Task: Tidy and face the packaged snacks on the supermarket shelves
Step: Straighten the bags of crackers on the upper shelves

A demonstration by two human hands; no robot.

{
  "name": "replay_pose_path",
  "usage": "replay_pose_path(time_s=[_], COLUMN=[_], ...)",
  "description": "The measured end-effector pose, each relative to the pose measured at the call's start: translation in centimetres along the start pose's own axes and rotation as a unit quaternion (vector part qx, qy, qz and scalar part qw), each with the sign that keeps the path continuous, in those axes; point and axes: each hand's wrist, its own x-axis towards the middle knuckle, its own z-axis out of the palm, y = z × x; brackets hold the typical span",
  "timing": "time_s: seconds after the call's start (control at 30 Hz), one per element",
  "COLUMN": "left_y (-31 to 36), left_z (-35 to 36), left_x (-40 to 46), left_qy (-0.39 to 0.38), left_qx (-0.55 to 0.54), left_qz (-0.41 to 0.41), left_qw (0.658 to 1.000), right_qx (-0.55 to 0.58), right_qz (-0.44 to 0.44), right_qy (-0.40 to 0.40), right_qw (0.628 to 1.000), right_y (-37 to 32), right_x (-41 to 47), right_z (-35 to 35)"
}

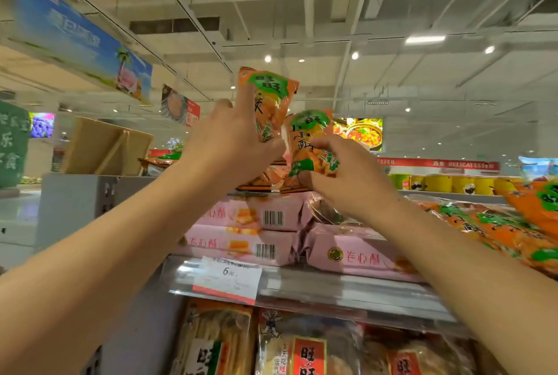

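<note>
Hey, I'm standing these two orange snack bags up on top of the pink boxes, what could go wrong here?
1. The taller orange bag, held by your left hand, may topple once released.
2. The shorter orange bag, in your right hand, leans against it; both could fall.
3. The pink boxes look unevenly stacked, a shaky base.

Both hands raised (arms outstretched): left (229, 139), right (341, 172), fingers curled.
</note>
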Motion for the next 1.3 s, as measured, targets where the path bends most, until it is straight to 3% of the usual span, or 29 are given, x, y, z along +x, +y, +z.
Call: replay_pose_path(time_s=[0.2,0.5,0.73,0.97,1.3], left_y=[5.2,19.5,33.0,41.8,44.5], left_z=[1.9,8.7,13.4,17.1,19.1], left_x=[-1.7,-5.3,-8.1,-9.5,-10.1], left_qy=[-0.011,-0.121,-0.148,-0.158,-0.237], left_qx=[-0.095,-0.276,-0.367,-0.34,-0.236], left_qz=[0.084,0.151,0.135,0.07,0.043], left_qw=[0.992,0.941,0.909,0.924,0.941], right_qx=[-0.058,-0.167,-0.205,-0.157,-0.163], right_qz=[-0.009,0.057,0.074,0.101,0.115], right_qy=[0.081,0.086,0.07,0.06,-0.008], right_qw=[0.995,0.98,0.973,0.98,0.98], right_y=[2.5,9.8,17.6,26.0,30.1], right_x=[-4.9,-14.3,-20.1,-23.2,-22.1], right_z=[-4.9,-16.7,-26.6,-34.1,-33.9])
